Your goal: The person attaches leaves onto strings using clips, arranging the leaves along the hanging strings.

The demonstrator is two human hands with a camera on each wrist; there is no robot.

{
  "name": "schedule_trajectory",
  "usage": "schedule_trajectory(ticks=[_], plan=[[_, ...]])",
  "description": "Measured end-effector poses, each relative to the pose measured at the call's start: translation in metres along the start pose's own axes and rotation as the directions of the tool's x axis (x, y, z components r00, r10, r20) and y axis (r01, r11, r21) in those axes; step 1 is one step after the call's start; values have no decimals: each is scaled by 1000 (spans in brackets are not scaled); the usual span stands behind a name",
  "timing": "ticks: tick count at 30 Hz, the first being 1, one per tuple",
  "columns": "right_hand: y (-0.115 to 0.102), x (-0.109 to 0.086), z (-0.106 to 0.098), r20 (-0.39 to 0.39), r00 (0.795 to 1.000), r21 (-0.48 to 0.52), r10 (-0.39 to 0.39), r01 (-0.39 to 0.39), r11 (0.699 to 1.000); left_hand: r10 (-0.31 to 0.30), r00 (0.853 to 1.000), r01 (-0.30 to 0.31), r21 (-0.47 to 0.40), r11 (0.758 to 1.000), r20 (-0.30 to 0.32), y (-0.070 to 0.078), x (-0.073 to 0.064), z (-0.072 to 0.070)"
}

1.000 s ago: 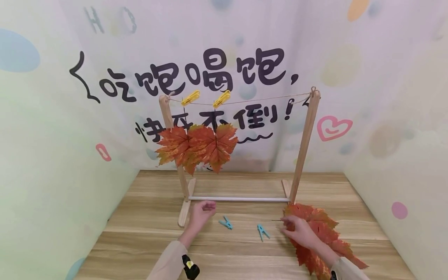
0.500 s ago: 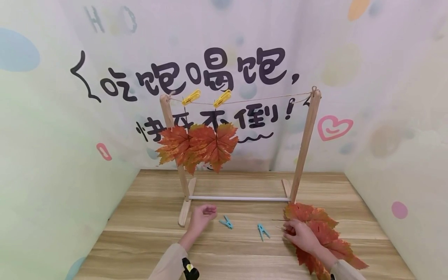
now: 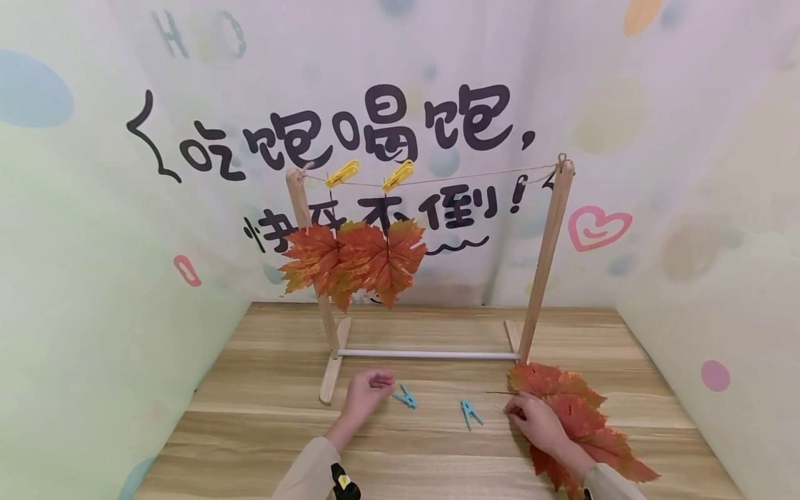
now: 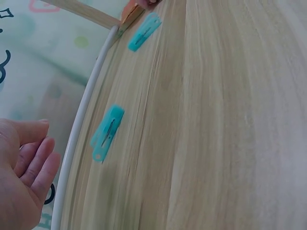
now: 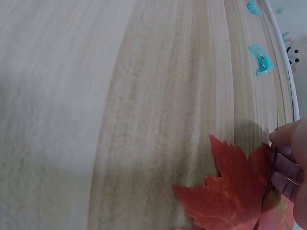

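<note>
My right hand (image 3: 536, 421) pinches the thin stem of a red-orange artificial maple leaf (image 5: 225, 187) at the right of the table. More such leaves (image 3: 584, 417) lie overlapped under and beside that hand. My left hand (image 3: 365, 397) hovers with loosely bent fingers and nothing in them. Just right of it lies a blue clothespin (image 3: 406, 396), apart from the fingers in the left wrist view. Another blue clothespin (image 3: 471, 414) lies between the two hands. Part of the leaf pile is hidden by my right hand and sleeve.
Behind the hands stands a wooden frame (image 3: 545, 260) with a white bottom rod (image 3: 428, 355) and a string (image 3: 475, 176) across its top. Two yellow clothespins (image 3: 398, 176) hold hanging maple leaves (image 3: 387, 260) on the string's left part. A printed wall backs the table (image 3: 400, 458).
My right hand has closed its fingers on a leaf stem and shifted slightly down. My left hand has moved a little right and down, nearer the left blue clothespin.
</note>
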State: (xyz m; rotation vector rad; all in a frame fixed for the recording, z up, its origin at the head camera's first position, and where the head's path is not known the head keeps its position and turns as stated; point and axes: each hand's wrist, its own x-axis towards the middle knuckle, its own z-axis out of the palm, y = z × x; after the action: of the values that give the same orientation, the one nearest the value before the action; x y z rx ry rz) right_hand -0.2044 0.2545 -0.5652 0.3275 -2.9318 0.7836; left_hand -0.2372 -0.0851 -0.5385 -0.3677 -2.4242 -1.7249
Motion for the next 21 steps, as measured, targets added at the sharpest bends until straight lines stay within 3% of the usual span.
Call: schedule_trajectory(ticks=[9, 16, 21], plan=[[-2, -1, -11, -22, 997, -2, -71, 71, 997, 43, 998, -41, -38, 998, 50, 32, -8, 7], [-8, 0, -23, -8, 994, 25, -105, 105, 994, 41, 993, -42, 11, 999, 114, 1, -1, 24], [-13, -1, -30, -7, 991, 42, -135, 135, 990, 3, 993, -15, 108, 994, 116, 1, 0, 28]])
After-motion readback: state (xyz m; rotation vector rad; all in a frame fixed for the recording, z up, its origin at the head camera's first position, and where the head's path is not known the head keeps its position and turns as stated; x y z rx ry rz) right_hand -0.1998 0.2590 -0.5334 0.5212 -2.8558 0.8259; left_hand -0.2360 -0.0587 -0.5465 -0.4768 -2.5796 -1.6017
